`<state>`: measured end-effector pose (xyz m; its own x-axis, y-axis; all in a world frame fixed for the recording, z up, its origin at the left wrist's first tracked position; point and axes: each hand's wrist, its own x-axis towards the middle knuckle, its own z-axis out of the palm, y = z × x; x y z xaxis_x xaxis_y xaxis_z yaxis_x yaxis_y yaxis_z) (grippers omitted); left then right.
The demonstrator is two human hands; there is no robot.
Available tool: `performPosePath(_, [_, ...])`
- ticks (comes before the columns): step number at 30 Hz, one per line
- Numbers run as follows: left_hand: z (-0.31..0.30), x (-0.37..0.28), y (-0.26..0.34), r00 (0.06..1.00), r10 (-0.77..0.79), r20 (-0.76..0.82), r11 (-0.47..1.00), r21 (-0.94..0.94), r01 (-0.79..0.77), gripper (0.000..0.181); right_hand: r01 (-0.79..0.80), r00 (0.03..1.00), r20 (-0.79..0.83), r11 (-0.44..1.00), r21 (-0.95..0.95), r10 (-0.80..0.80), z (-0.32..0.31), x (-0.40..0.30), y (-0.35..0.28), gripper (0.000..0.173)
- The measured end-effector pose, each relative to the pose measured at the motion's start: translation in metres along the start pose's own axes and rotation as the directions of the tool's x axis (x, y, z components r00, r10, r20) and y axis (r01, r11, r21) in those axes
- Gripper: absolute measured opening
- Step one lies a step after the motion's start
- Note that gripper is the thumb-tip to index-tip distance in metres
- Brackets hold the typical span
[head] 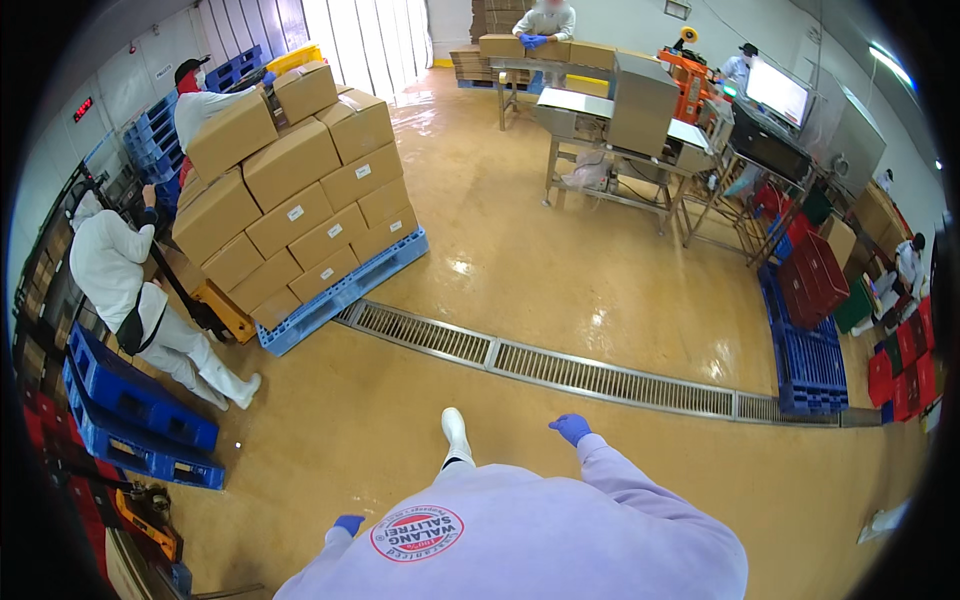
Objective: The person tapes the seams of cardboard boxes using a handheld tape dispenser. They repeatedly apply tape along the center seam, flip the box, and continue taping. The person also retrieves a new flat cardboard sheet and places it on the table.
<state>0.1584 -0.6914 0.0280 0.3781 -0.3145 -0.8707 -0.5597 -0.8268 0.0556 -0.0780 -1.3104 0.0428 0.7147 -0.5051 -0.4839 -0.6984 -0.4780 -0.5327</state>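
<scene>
My left hand point(349, 523), in a blue glove, hangs low beside my body, partly hidden by the sleeve; I cannot tell its finger pose. Ahead of me on the other side, my right hand point(571, 428), also blue-gloved, is held out over the wet tan floor with its fingers partly curled and nothing seen in it. A white rubber boot point(454, 430) of mine shows between the hands. In front runs a metal floor drain grate point(600, 373). Ahead to the left, stacked cardboard boxes point(292, 214) stand on a light blue plastic pallet point(352, 289).
A person in white point(112, 262) stands by a pallet jack point(225, 310) at the stack; another person point(196, 112) is behind it. Blue pallets point(142, 420) lie left. A conveyor machine point(641, 105) stands ahead. Red crates point(814, 277) and blue pallets point(810, 367) are right.
</scene>
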Motion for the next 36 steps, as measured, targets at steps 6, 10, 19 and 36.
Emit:
performPosePath(6, [-0.131, 0.102, -0.047, 0.996, -0.087, -0.012, 0.99, -0.114, 0.085, 0.042, 0.021, 0.992, 0.124, 0.965, -0.26, 0.012, -0.001, 0.116, 0.013, 0.046])
performPosePath(10, [-0.335, 0.23, -0.021, 0.923, 0.281, -0.261, 0.933, 0.3, -0.199, 0.043, -0.13, 0.991, -0.009, 0.957, -0.261, 0.132, -0.024, 0.194, 0.028, 0.044])
performPosePath(19, [-0.728, 0.361, 0.266, 0.732, 0.314, -0.605, 0.673, -0.401, -0.621, 0.048, -0.226, 0.97, 0.017, 0.927, -0.3, 0.242, -0.073, 0.311, 0.042, 0.042])
performPosePath(36, [-0.881, 0.546, 0.2, 0.978, 0.173, -0.114, 0.985, 0.034, -0.17, 0.044, -0.007, 0.931, -0.338, 0.93, 0.368, 0.141, -0.42, 0.731, -0.182, 0.035])
